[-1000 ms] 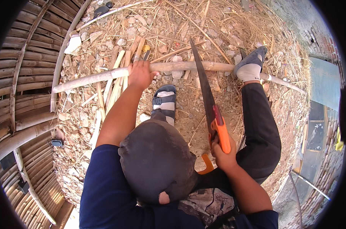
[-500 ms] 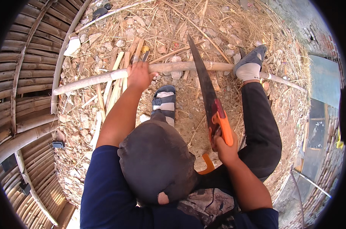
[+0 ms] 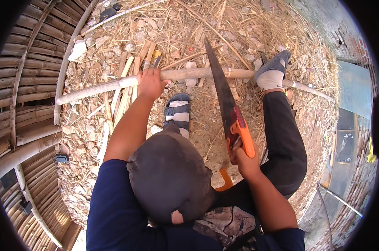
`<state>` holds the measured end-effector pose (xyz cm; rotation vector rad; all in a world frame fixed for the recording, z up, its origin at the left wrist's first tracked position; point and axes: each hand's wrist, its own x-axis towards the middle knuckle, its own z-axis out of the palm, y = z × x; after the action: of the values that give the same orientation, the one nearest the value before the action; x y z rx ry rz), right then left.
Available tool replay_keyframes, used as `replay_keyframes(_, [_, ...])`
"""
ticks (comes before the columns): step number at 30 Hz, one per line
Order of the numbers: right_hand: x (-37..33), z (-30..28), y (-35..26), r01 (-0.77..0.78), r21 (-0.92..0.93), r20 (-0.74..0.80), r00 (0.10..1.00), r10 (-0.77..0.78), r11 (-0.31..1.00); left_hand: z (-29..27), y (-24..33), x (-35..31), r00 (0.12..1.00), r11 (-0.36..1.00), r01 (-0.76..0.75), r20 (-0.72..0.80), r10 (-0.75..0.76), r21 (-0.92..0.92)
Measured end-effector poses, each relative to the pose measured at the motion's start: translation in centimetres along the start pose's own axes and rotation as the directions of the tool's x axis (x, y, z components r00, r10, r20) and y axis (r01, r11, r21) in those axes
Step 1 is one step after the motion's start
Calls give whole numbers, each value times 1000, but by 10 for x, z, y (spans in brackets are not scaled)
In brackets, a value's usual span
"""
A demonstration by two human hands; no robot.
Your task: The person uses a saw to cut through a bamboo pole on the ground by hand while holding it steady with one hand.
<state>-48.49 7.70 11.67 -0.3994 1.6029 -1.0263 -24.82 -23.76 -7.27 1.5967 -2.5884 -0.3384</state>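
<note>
While the left hand [image 3: 149, 83] is closed around a long bamboo pole [image 3: 198, 74], the right hand [image 3: 244, 161] is clenched on the orange handle of a hand saw [image 3: 224, 97]. The pole lies on the ground across the upper part of the view, with its long axis running from about 9 o'clock to 3 o'clock, the left end a little lower than the middle. The saw blade points away from the person, toward about 11 o'clock, and it crosses the pole near its middle; its tip goes past the pole on the far side. The right foot in a grey shoe [image 3: 273, 66] is pressing on the pole at the right of the blade, and the left foot in a sandal [image 3: 177, 111] stands on the ground just on the near side of the pole, between the two hands. Some split bamboo strips [image 3: 126, 90] lie under the pole beside the left hand, pointing toward 12 o'clock. Dry straw and chips [image 3: 223, 25] cover the ground. At 9 o'clock, stacked bamboo poles [image 3: 28, 83] fill the edge.
</note>
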Motion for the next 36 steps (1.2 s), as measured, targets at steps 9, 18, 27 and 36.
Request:
replay_keyframes(9, [18, 19, 22, 193, -253, 18, 981, -194, 948, -1, 7, 1, 998, 999, 11, 59, -13, 30])
replay_keyframes(18, [-42, -11, 34, 182, -72, 21, 983, -181, 981, 1, 11, 2, 999, 1000, 13, 32, -12, -10])
replay_keyframes(27, [30, -6, 10, 92, -41, 32, 995, -91, 995, -6, 10, -6, 991, 999, 49, 126, -48, 3])
replay_keyframes(36, [55, -3, 19, 194, -219, 15, 981, -195, 956, 1, 13, -3, 1000, 1000, -8, 25, 8, 3])
